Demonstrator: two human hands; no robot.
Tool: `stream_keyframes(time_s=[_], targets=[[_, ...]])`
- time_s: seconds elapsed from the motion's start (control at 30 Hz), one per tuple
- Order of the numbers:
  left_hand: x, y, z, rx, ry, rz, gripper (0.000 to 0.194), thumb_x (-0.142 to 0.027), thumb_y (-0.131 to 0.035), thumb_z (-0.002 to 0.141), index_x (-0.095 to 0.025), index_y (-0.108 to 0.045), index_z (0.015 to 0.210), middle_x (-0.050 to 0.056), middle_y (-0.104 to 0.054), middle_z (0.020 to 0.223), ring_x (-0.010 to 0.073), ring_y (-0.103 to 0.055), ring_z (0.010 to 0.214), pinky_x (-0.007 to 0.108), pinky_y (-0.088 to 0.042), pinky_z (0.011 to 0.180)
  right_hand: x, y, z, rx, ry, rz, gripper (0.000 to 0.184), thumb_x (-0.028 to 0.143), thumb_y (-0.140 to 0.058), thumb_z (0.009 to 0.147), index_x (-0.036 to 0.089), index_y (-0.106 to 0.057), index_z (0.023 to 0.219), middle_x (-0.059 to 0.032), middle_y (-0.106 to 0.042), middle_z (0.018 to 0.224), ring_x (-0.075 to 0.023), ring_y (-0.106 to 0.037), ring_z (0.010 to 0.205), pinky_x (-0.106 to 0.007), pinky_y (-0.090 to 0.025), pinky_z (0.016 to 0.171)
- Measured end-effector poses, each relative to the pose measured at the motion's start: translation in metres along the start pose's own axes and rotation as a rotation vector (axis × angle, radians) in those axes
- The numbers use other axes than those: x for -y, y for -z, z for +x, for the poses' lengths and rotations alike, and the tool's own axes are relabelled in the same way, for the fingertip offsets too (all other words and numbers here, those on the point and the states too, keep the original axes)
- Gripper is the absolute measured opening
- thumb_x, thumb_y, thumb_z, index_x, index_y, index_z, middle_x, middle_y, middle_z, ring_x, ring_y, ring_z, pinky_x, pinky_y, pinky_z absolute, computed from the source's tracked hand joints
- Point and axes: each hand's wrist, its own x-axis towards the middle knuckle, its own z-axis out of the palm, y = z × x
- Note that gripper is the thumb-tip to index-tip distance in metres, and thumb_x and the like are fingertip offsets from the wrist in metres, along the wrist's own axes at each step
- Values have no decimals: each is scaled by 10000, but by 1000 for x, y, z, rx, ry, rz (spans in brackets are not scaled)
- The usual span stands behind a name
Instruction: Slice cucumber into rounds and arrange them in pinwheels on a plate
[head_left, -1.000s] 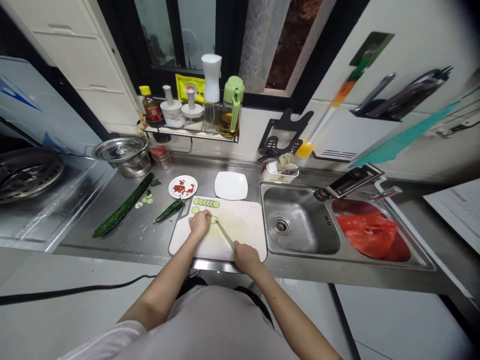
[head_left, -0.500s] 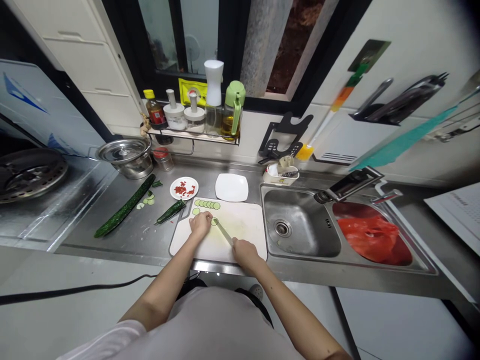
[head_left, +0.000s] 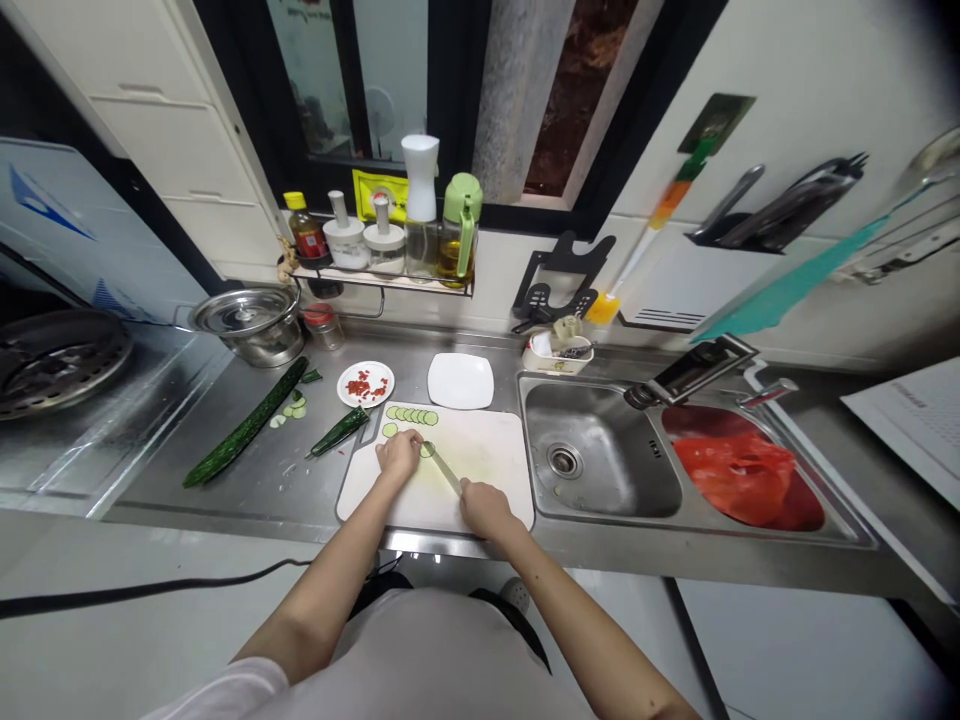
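My right hand is closed round the handle of a knife, whose blade points up and left across the white cutting board. At the blade's tip lies a pale green cucumber slice. The bent fingers of my left hand are pressed together at the left edge of that slice. Behind my left hand, a row of overlapping cucumber slices and one separate slice rest on the board. Left of the board lies a cut piece of cucumber.
A long whole cucumber and some scraps lie on the left. Behind the board stand a plate of red pieces and a white square plate. The sink is at right, a lidded pot at back left.
The camera view has shifted slightly. My hands stay at the same slice on the board, with the knife still in my right hand; little else differs.
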Motion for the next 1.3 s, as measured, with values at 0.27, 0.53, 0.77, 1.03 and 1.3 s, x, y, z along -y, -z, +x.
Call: stream_keyframes(time_s=[0.27,0.53,0.77,1.03,1.3], targets=[[1,-3,1,-8,-6,-10,253,-193,-449,856,-283,-676,924,25,-703,1037,232,-604,1023,409,-346,908,1,2,-3,8,-15,3,330,136,-389,866,143,-556,1151,-172,-677,1050,-263,-641,1005,-353,-463,778],[2,-12,-6,-52,-60,51,189,-245,-521,838,-217,-624,995,89,-649,1121,239,-577,1066,360,-378,897,-4,-4,-10,-8,-21,6,320,147,-379,879,137,-559,1143,-174,-678,1049,-264,-643,1000,-346,-456,766],[0,-16,-6,-33,-46,-22,188,-162,-484,830,-231,-631,926,52,-699,975,206,-625,945,297,-416,803,-6,-7,-14,-16,-18,6,323,150,-350,896,126,-557,1142,-176,-680,1036,-262,-649,978,-335,-455,742],[5,-11,6,77,-11,-126,195,-147,-534,777,-234,-671,885,31,-721,969,182,-647,901,258,-445,759,-7,-6,-14,-7,-22,26,306,149,-364,884,137,-554,1124,-163,-679,1041,-264,-650,948,-332,-445,715],[3,-6,15,130,-16,-103,171,-131,-585,724,-222,-682,833,25,-728,937,178,-649,884,245,-450,745,-3,-1,-16,1,-34,7,316,140,-363,883,140,-556,1132,-167,-677,1053,-261,-648,969,-332,-448,731]])
